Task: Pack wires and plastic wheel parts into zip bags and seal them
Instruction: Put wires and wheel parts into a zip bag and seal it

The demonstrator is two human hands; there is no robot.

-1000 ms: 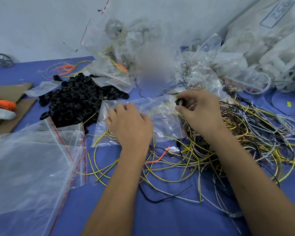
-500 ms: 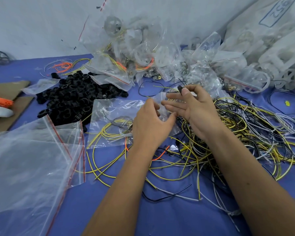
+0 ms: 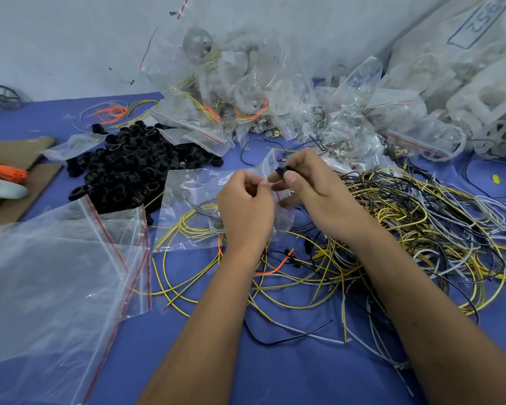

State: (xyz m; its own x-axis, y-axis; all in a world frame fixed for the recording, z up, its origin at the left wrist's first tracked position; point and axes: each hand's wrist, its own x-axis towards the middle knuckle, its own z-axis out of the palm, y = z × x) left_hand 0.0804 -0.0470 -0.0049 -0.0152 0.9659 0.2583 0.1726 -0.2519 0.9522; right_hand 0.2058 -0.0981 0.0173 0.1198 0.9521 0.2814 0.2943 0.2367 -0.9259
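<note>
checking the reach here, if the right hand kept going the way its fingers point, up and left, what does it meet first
Probably the open mouth of the zip bag that the left hand pinches; the right hand holds a small black part there. Depth is unclear.

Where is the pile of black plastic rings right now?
In the head view, the black ring pile lies left of both hands on the blue table, behind the empty zip bags.

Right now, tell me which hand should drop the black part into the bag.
Right. The right hand already pinches the small black part just above the zip bag, while the left hand grips the bag's mouth, probably holding it open.
</note>
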